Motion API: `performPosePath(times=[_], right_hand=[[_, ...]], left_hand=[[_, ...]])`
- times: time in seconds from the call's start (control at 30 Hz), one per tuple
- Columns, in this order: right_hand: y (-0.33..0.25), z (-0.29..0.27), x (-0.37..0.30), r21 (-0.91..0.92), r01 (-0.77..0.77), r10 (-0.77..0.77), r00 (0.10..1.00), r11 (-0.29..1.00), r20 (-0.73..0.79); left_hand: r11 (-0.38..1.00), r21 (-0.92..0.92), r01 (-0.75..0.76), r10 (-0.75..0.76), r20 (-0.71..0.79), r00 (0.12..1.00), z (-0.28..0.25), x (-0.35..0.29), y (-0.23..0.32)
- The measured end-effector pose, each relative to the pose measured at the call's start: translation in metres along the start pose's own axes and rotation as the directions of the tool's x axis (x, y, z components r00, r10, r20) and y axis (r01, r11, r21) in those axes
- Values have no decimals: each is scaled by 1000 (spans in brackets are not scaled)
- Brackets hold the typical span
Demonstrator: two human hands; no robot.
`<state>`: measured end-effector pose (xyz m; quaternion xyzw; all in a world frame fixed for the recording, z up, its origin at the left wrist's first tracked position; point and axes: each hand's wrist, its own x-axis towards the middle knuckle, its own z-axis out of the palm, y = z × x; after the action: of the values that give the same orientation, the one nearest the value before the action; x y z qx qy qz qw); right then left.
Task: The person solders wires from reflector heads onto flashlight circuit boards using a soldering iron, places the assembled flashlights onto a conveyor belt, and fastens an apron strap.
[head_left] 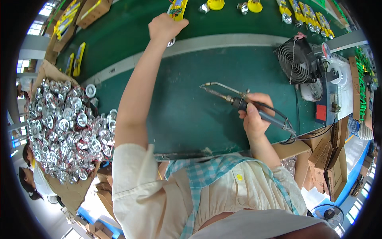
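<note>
My right hand (255,121) is closed around the dark handle of a soldering iron (238,103), held over the green bench. A thin bent metal tube runs beside its shaft, and the tip points up and left. My left hand (165,28) reaches to the far side, its fingers closed on a yellow plastic lamp housing (179,10) with a small green board and wires. Part of that housing is hidden by the hand and cut off by the picture's edge. A round silver-rimmed piece (171,42) shows beside my left wrist.
Silver lamp reflectors (63,123) heap on cardboard at the left. More yellow housings (306,16) with silver heads line the far strip. A black fan (295,59) and a grey box-shaped unit (327,97) stand at the right. A dark cable (292,137) trails from the iron.
</note>
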<state>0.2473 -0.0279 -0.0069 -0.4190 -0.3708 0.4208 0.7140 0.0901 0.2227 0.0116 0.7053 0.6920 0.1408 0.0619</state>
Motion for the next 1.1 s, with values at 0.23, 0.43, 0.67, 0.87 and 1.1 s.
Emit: performPosePath(times=[0.23,0.43,0.67,0.87,1.1], right_hand=[[3,-2,-2,-11,-30,30,998,999,-54],[8,-1,7,-33,46,-49,996,998,-79],[25,3,21,-127,86,-93,994,988,-53],[31,-8,26,-220,49,-85,984,974,-156],[26,-18,14,-201,-27,-34,956,979,-292]], left_hand=[[999,-29,-37,39,65,997,34,56,8],[915,81,-395,379,161,911,-54,-64,-71],[928,346,-140,103,123,987,-98,-56,-201],[738,660,140,-286,118,951,-102,53,-311],[655,357,666,-668,-138,731,-54,90,-399]])
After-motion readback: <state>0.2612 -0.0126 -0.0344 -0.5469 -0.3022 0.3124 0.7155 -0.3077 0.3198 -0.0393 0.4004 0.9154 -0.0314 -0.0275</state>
